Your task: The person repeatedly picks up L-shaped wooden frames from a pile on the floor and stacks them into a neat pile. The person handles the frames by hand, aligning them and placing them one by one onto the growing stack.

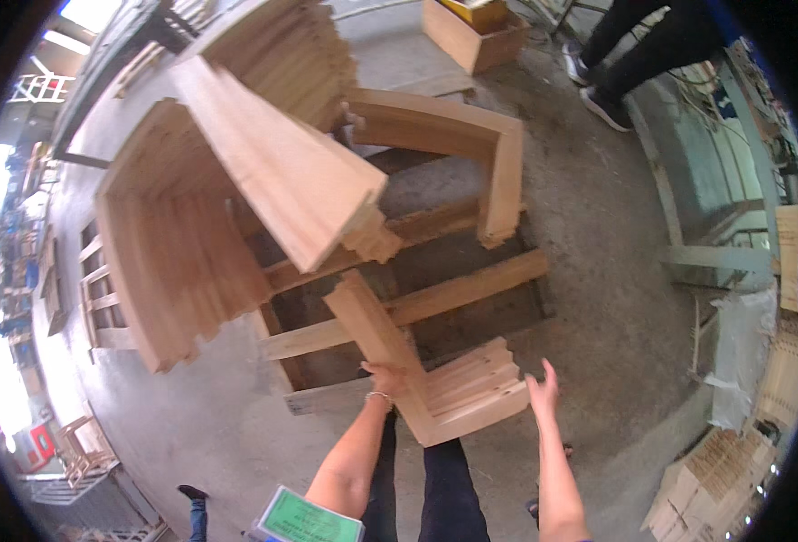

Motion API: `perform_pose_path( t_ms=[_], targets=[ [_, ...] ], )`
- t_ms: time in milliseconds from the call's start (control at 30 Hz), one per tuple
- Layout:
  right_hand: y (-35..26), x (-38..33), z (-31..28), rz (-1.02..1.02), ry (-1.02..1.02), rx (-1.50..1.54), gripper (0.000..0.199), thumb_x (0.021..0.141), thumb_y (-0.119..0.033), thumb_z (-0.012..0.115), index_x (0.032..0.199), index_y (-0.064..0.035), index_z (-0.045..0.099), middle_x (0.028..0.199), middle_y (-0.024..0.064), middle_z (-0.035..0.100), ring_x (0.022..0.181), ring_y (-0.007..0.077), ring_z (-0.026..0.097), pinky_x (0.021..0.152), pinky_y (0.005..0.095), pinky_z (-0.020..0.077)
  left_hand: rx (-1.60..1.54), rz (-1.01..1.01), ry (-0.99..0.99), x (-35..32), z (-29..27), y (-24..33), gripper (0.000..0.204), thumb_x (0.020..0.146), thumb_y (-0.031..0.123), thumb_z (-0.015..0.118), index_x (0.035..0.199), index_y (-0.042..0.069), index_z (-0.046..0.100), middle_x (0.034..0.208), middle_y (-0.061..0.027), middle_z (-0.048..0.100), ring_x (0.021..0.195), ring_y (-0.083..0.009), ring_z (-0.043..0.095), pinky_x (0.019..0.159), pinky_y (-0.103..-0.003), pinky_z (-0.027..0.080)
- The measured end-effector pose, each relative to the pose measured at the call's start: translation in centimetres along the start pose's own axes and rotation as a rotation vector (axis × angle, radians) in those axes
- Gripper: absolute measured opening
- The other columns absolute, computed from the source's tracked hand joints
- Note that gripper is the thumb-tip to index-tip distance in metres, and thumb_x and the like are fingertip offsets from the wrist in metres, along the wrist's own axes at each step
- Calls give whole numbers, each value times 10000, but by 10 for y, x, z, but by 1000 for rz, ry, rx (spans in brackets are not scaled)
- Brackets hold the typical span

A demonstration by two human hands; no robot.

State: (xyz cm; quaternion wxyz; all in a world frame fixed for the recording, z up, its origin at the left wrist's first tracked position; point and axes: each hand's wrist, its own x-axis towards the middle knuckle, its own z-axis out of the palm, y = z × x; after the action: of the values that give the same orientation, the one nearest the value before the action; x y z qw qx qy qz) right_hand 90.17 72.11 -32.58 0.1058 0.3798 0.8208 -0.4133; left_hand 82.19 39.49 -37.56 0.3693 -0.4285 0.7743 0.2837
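Across the grey concrete workshop floor (598, 271), pale wooden frame parts stand and lie in groups. Largest is one tall stack of U-shaped light wood frames (173, 244) at the left, its layers too many and too close to count. One long flat plank of light wood (281, 163) slants over that stack, its lower end jutting toward the middle. Behind it rests one single U-shaped frame of the same wood (471, 144), lying on its side over a low pallet of three rough timber slats (435, 298) that I can count; more may be hidden. One open wooden box (471, 32) sits at the top edge, near another person's two dark shoes (598, 90).

Nearest the wearer is one small stack of L-shaped light wood corner pieces (435, 370), about four layers showing on its short leg, tilted with its long leg pointing up toward the pallet. It sits just in front of the wearer's dark trousers.

Of the two hands, the left hand (385, 379), with a thin bracelet at the wrist, is closed over the long leg's lower edge, gripping it. The right hand (544, 388) is spread wide, fingers apart, just beside the short leg's end and not clearly touching it.
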Motion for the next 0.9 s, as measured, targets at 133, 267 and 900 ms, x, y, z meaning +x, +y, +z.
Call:
perform_pose_path(
  t_ms=[133, 267, 900],
  targets=[
    [-41, 127, -12, -220, -48, 81, 654, 817, -271, 660, 1320, 48, 390, 1338, 242, 440, 1256, 315, 423, 1018, 373, 354, 12, -55, -147, 1, 33, 25, 972, 694, 419, 744, 1313, -65, 172, 1286, -232, 363, 1213, -326, 378, 1039, -366, 298],
    [-148, 219, 55, -127, -164, 62, 979, 745, -432, 711, 1393, 89, 194, 1430, 277, 278, 1336, 345, 292, 1073, 396, 274, 28, -150, -104, 16, 17, -1, 853, 718, 409, 720, 1282, -49, 274, 1222, -208, 435, 1163, -309, 428, 1007, -374, 337],
    [-189, 219, -59, 28, -368, 177, 494, 731, -259, 640, 1115, 15, 495, 933, 94, 574, 845, 160, 556, 735, 321, 458, -4, -95, -210, 38, 30, -16, 752, 747, 488, 567, 1286, 12, 346, 1226, -178, 475, 1136, -301, 460, 997, -429, 353]
  ],
)
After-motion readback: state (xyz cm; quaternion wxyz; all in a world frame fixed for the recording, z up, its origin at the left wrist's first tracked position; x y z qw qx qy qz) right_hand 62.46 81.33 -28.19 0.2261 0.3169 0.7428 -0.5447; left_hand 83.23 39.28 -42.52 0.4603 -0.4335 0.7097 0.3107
